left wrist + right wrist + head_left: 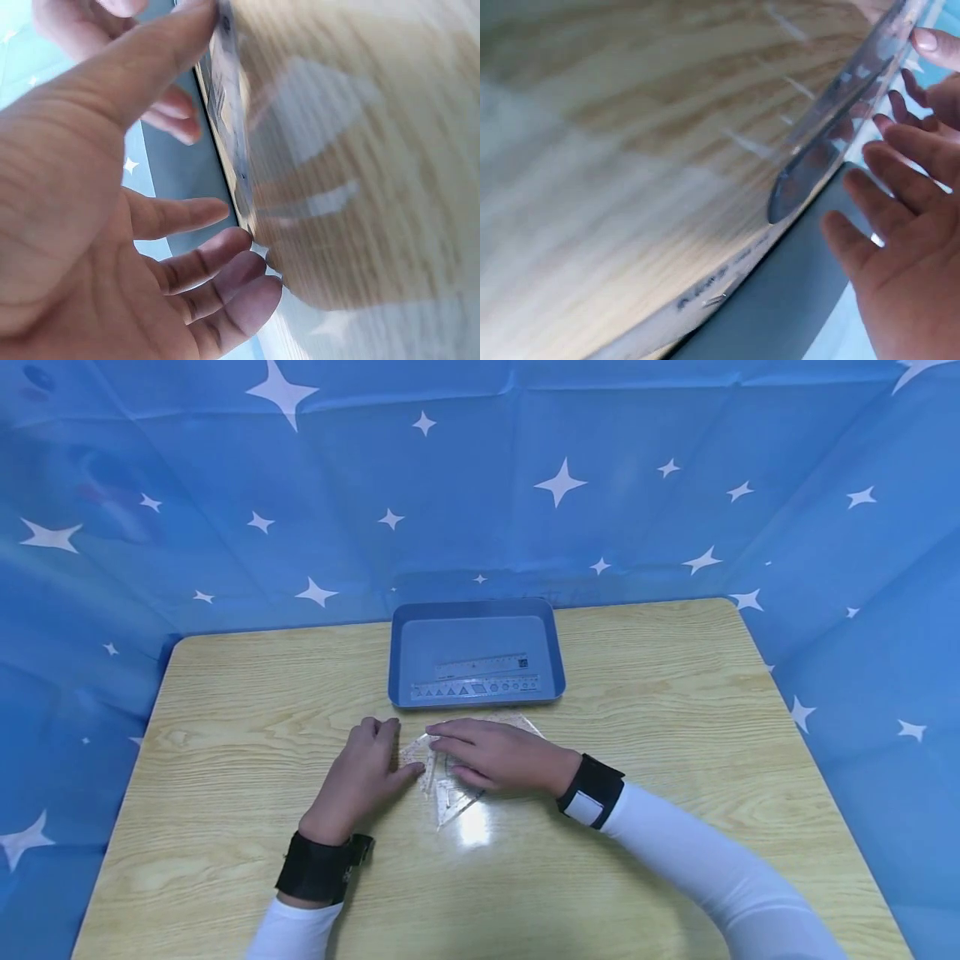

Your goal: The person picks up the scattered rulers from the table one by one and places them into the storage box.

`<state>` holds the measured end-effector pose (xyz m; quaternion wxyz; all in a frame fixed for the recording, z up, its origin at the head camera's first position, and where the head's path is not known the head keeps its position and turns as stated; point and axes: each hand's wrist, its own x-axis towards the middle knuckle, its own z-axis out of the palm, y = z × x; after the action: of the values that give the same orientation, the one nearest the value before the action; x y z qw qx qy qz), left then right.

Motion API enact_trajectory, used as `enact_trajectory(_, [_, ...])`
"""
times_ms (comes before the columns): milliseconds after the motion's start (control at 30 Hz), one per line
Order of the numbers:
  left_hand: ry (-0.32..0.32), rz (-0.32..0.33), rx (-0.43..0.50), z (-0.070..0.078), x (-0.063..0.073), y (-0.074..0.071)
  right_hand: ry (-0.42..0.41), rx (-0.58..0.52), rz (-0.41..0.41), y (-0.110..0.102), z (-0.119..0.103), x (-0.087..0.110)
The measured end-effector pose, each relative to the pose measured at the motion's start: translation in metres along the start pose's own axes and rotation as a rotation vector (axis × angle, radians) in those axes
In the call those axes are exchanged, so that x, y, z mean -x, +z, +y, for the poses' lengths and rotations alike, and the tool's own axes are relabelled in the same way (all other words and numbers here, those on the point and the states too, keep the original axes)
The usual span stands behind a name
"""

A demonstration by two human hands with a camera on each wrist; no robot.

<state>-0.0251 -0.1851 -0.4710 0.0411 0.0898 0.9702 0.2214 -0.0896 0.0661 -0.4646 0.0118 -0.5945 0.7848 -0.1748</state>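
Just in front of the blue tray (pixel 472 631), I had clear drawing tools (pixel 447 807) lying on the wooden table (pixel 645 710) beside and beneath the hands. My left hand (pixel 367 772) was spread, its thumb at the leftmost tool; my right hand (pixel 502 756) reached over the others, fingers loosely extended, contact unclear to me.

I can read no text: the markings on a clear drawing tool (pixel 686 307) and a ruler (pixel 476 690) are blurred
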Motion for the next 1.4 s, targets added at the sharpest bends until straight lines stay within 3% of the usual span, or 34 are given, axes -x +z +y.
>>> enact_trajectory(133, [0.035, -0.008, -0.002, 0.003, -0.001, 0.006, 0.028, 0.021, -0.042, 0.004, 0.0, -0.003])
enact_trajectory(367, [0.067, 0.044, -0.092, 0.007, -0.003, 0.014, 0.08, 0.061, -0.157, 0.009, 0.0, -0.009])
enact_trajectory(567, [0.037, -0.03, -0.076, 0.011, -0.002, 0.014, 0.151, 0.096, -0.271, 0.012, -0.003, -0.009])
enact_trajectory(767, [0.0, -0.088, -0.033, 0.01, -0.001, 0.008, 0.134, 0.187, -0.241, 0.015, 0.0, -0.007])
enact_trajectory(1033, [-0.025, -0.13, -0.005, 0.01, -0.005, 0.004, 0.15, 0.184, -0.214, 0.013, -0.002, -0.006])
enact_trajectory(1400, [-0.051, -0.079, 0.03, 0.009, -0.01, 0.012, 0.194, 0.163, -0.217, 0.011, -0.01, -0.003])
